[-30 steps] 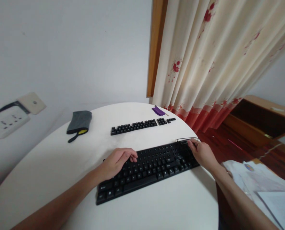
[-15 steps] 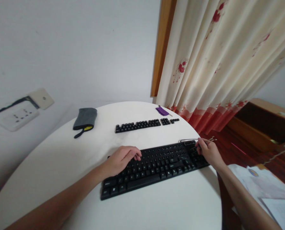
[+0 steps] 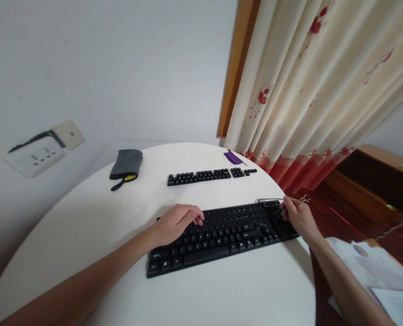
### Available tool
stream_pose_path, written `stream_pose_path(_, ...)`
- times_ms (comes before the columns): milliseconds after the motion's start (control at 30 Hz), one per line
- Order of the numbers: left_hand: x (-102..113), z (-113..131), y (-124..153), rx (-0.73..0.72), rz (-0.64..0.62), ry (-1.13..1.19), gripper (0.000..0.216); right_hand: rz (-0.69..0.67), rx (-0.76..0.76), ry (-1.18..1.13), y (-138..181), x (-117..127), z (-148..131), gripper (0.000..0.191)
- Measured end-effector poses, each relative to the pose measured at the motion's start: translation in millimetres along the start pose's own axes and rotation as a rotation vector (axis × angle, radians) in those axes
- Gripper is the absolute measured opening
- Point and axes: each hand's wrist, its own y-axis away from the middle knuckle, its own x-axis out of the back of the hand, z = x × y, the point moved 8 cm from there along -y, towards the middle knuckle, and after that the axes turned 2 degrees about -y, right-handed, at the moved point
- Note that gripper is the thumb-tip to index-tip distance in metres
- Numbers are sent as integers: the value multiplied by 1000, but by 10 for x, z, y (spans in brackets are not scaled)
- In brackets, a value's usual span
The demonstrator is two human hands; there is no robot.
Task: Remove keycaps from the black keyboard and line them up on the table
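Observation:
A black keyboard [image 3: 221, 237] lies on the round white table [image 3: 120, 235], angled up to the right. My left hand [image 3: 177, 222] rests on the keyboard's left half, fingers curled loosely over the keys. My right hand [image 3: 298, 216] is at the keyboard's right end, fingers pinched round a thin wire tool [image 3: 298, 200] whose tip points down at the keys there. Rows of loose black keycaps [image 3: 208, 175] are lined up farther back on the table.
A grey pouch with a yellow inside [image 3: 125, 165] lies at the back left. A purple tool [image 3: 234, 157] sits at the table's far edge by the curtain [image 3: 306, 90]. A wall socket [image 3: 35, 156] is at left. Papers [image 3: 374, 271] lie at lower right.
The view has shifted so everything sits a little further right. My right hand moved slightly right along the keyboard's end with the wire tool. My left hand stayed on the keys.

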Motion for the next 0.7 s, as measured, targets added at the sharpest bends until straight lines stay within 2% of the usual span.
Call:
stream_pose_path(167, -6, -7, -8, 4, 1, -2, 37, 39, -21, 12, -44, 38, 51, 49)
stream_pose_path(267, -7, -12, -17, 6, -1, -13, 37, 45, -25, -64, -44, 65, 38, 47)
stream_pose_path(333, -11, -12, -22, 13, -13, -34, 35, 68, -10, -135, -19, 85, -49, 44)
stream_pose_path(433, -16, 1, -27, 21, -30, -91, 31, 76, 61, -215, 67, 17, -349, 41)
stream_pose_path(567, -20, -10, -27, 60, -29, -99, 20, -23, 134, -336, 248, -372, -878, 40)
stream_pose_path(633, -22, -37, -25, 87, -19, -37, 16, -136, 162, -396, 346, -676, -1130, 40)
stream_pose_path(700, -16, -60, -24, 96, 1, 44, 22, -265, 208, -413, 445, -992, -1361, 38)
